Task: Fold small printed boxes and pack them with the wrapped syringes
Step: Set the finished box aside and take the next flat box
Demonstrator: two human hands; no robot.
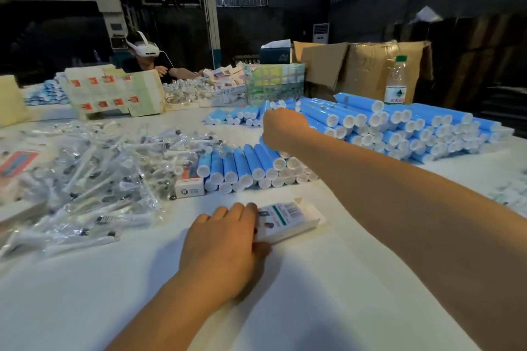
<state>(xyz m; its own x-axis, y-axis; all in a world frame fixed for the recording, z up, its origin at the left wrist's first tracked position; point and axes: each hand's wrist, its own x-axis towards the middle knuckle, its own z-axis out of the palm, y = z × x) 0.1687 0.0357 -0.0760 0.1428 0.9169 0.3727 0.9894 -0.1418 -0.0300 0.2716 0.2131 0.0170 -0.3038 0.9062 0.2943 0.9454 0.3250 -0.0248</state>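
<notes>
The left hand (225, 242) lies near the front edge of the white table (328, 302). Its fingers and thumb curl round a small stack of flat printed boxes (288, 218) and hold it down, most likely so the stack does not slide while the other arm is busy. None of these boxes is folded yet.

The right hand (282, 129) reaches out to the middle of the table, over a row of blue tubes (242, 165) with white caps. Its fingers bend down behind the knuckles, so I cannot tell if it holds anything.

The wrapped syringes (85, 171) sit in a big loose heap by the left edge, close enough to grab. One folded box (189, 186) stands between that heap and the blue tubes.

A bigger pile of blue tubes (399, 125) fills the right side. Behind it, at the far edge, are an open brown carton (362, 68) and a water bottle (396, 81). What is inside the carton is hidden. Another person (148, 60) works at the far edge.
</notes>
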